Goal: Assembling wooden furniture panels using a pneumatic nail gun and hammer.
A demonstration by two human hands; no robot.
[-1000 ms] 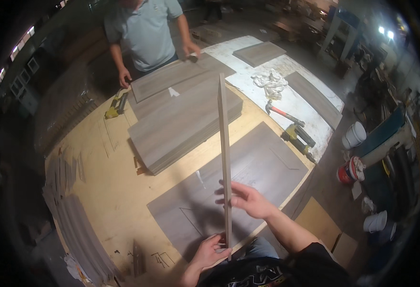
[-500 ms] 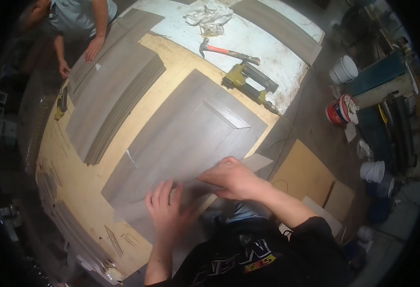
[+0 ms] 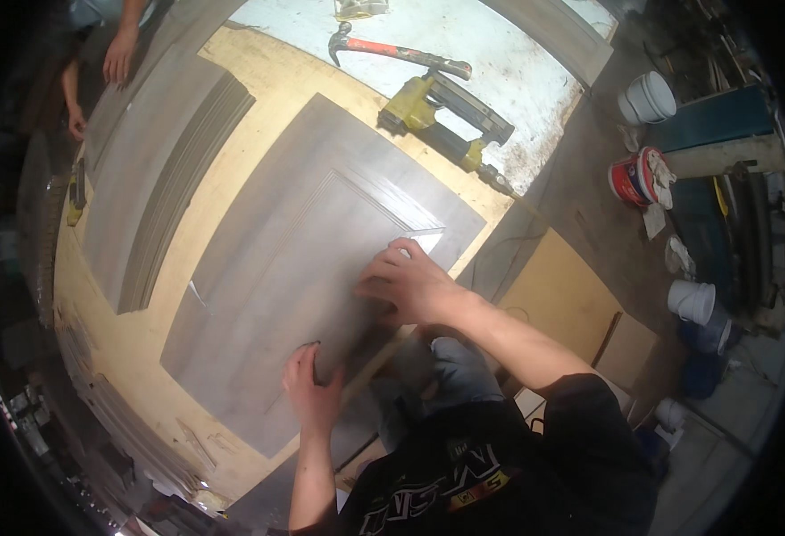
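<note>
Grey panel: both hands pressed flat, left hand, right hand; fingers spread, near edge hidden.

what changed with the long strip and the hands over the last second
The thin strip, held upright a second ago, no longer stands; both hands came down flat onto the grey panel, the left hand near its lower edge, the right hand by the inner frame corner. The hammer and nail gun stayed put.

A round red tub with a white label stood on the floor right of the workbench, with white plastic buckets just beyond it and another white bucket nearer the person.
</note>
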